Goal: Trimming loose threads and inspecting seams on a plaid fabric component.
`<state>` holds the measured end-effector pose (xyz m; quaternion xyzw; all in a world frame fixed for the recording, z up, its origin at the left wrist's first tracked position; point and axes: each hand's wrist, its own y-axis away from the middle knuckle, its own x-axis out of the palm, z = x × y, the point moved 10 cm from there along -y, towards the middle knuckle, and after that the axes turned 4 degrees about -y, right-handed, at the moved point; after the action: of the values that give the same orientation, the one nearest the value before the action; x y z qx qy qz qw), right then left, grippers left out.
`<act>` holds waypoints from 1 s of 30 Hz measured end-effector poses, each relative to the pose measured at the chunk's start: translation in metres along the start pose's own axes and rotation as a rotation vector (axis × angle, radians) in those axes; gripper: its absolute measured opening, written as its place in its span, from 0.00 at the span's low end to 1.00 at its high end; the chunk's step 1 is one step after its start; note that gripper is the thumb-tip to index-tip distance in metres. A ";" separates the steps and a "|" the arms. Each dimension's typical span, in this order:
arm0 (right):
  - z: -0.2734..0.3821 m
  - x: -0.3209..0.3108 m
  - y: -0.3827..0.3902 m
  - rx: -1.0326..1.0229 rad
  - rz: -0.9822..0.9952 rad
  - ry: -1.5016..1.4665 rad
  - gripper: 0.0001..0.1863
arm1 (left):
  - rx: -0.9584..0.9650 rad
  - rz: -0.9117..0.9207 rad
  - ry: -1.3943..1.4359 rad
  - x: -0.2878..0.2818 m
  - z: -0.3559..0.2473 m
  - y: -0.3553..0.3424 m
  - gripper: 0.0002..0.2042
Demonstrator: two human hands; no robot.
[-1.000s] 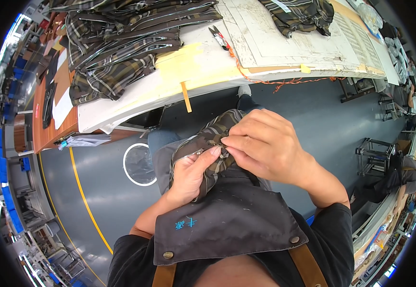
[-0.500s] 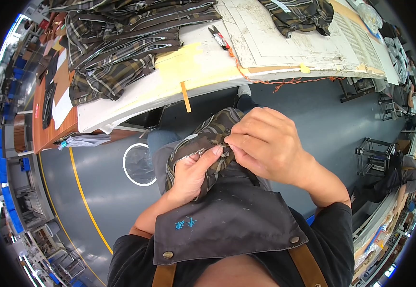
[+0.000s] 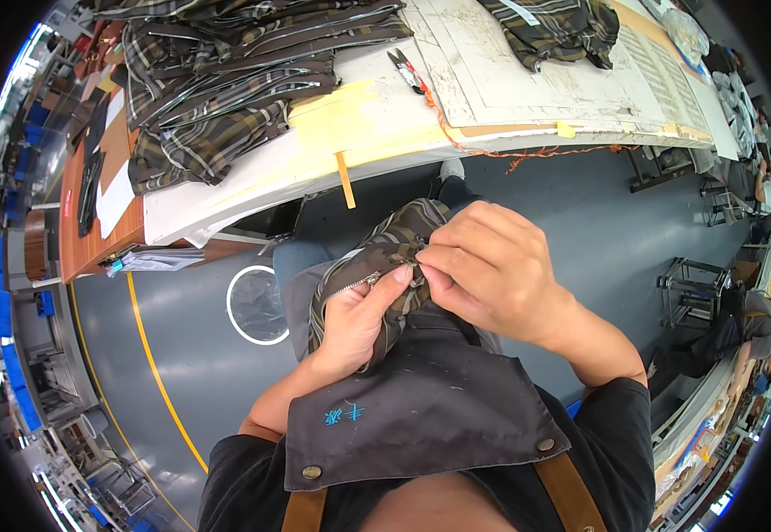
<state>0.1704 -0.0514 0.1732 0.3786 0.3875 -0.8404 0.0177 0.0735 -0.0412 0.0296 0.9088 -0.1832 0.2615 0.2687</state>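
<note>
Over my lap lies a dark plaid fabric piece [image 3: 394, 232] with a metal zipper [image 3: 350, 285] along one edge. My left hand [image 3: 360, 317] is closed on it, its thumb on top beside the zipper and the fingers partly hidden under the cloth. My right hand [image 3: 492, 270] pinches the bunched cloth just past the left thumb tip, finger and thumb pressed together. Whatever small bit sits between those fingertips is too hidden to make out. A grey apron [image 3: 421, 417] covers my front just below the cloth.
Across the front stands a white-topped table [image 3: 385, 137] with a pile of plaid zippered pieces [image 3: 226, 80], red-handled snips [image 3: 407, 71] on an orange cord [image 3: 492, 152] and another plaid bundle [image 3: 558, 35]. A white-rimmed bin [image 3: 259, 339] stands on the floor at left; metal stools [image 3: 694, 288] at right.
Almost nothing differs. My right fingertips shift very slightly at the cloth, while the left hand keeps its hold.
</note>
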 end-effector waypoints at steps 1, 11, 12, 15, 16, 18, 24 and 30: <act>0.000 0.000 0.000 0.000 0.002 0.002 0.12 | -0.022 -0.015 0.000 -0.001 0.002 0.000 0.11; -0.001 0.000 -0.002 -0.012 0.024 -0.013 0.12 | -0.029 -0.011 -0.035 -0.002 0.001 0.001 0.11; -0.002 -0.001 -0.003 -0.012 0.024 -0.012 0.12 | -0.020 0.031 -0.052 0.000 0.000 0.000 0.11; -0.003 -0.007 -0.007 -0.008 0.003 -0.014 0.13 | -0.047 0.079 -0.114 0.000 0.001 0.000 0.13; -0.005 -0.006 -0.008 0.033 0.010 -0.066 0.12 | -0.084 0.084 -0.160 -0.001 0.004 0.001 0.15; -0.007 -0.007 -0.010 0.073 0.018 -0.119 0.12 | -0.098 0.105 -0.110 -0.001 0.004 0.000 0.17; -0.032 0.003 -0.001 0.379 -0.005 -0.482 0.09 | -0.110 0.165 0.115 -0.002 0.007 -0.007 0.23; -0.037 0.019 0.005 0.469 -0.029 -0.598 0.09 | -0.115 0.177 0.190 -0.004 0.010 -0.011 0.21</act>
<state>0.1818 -0.0252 0.1425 0.1051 0.1678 -0.9797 0.0312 0.0798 -0.0377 0.0158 0.8434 -0.2509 0.3582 0.3123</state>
